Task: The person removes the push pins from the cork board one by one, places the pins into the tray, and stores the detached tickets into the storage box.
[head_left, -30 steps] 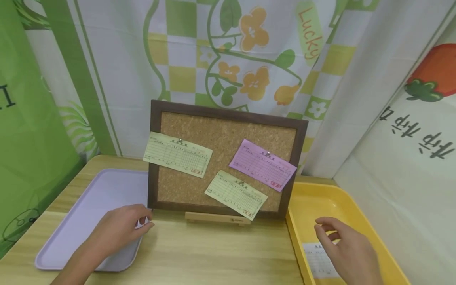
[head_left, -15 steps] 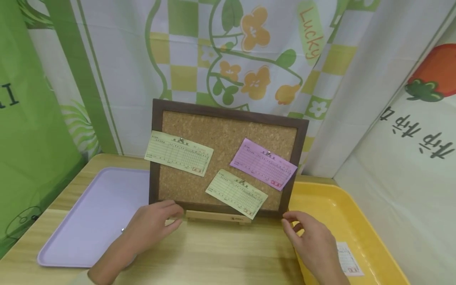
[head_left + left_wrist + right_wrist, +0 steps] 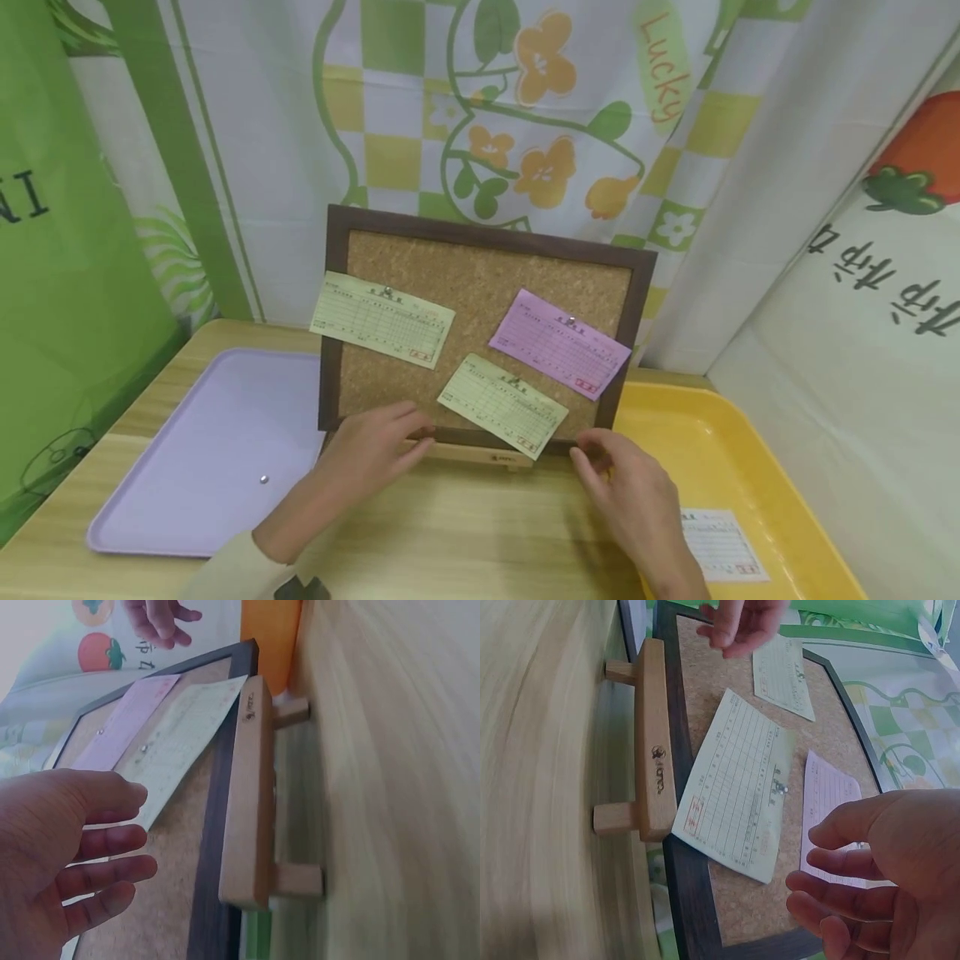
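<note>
A dark-framed corkboard (image 3: 465, 271) leans upright on a small wooden stand (image 3: 480, 455). Pinned to it are a green slip (image 3: 382, 321) at the left, a second green slip (image 3: 502, 406) low in the middle and a purple slip (image 3: 561, 344) at the right. In the head view my left hand (image 3: 378, 446) is at the board's lower left edge, fingers loosely bent and holding nothing. Near the lower right corner is my right hand (image 3: 630, 492), likewise relaxed and without anything in it. The right wrist view shows a silver pin (image 3: 781, 789) in the lower green slip.
On the left lies a lilac tray (image 3: 180, 467) with a small silver piece (image 3: 264, 479) on it. A yellow tray (image 3: 750, 442) to the right contains a white printed slip (image 3: 723, 546). Behind the board hangs a patterned curtain (image 3: 262, 125).
Both hands have moved inward to the board's lower edge, the left from over the lilac tray, the right from over the yellow tray. The silver piece on the lilac tray has come into sight.
</note>
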Motion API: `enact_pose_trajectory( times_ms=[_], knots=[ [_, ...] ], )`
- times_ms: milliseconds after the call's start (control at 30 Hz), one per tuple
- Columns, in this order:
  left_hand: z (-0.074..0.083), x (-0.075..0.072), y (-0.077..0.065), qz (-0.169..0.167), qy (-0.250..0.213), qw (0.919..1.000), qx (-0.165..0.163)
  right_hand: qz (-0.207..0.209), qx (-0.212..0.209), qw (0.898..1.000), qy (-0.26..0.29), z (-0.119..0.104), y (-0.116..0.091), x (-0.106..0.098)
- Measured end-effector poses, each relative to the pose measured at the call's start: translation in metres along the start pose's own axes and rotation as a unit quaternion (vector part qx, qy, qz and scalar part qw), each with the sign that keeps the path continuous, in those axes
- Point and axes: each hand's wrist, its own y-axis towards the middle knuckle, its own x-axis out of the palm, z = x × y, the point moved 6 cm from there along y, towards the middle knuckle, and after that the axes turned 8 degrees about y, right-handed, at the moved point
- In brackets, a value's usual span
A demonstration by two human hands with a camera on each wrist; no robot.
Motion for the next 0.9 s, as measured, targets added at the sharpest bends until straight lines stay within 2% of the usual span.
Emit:
enact_pose_trajectory(
  times_ms=[233, 400, 733, 900],
  knots=[
    [0.016, 0.008, 0.028, 0.038, -0.008, 0.9989, 0.026, -0.001, 0.017, 1.0, 0.016, -0.002, 0.008, 0.008],
    [0.026, 0.017, 0.04, 0.045, -0.019, 0.9982, 0.034, -0.003, 0.03, 0.999, 0.025, -0.006, 0.013, 0.016],
    [0.036, 0.031, 0.057, 0.055, -0.014, 0.9982, 0.018, -0.021, 0.069, 0.997, 0.01, -0.003, 0.019, 0.023],
    [0.039, 0.033, 0.063, 0.073, -0.017, 0.9972, 0.001, -0.02, 0.073, 0.997, 0.003, -0.001, 0.019, 0.026]
  ],
)
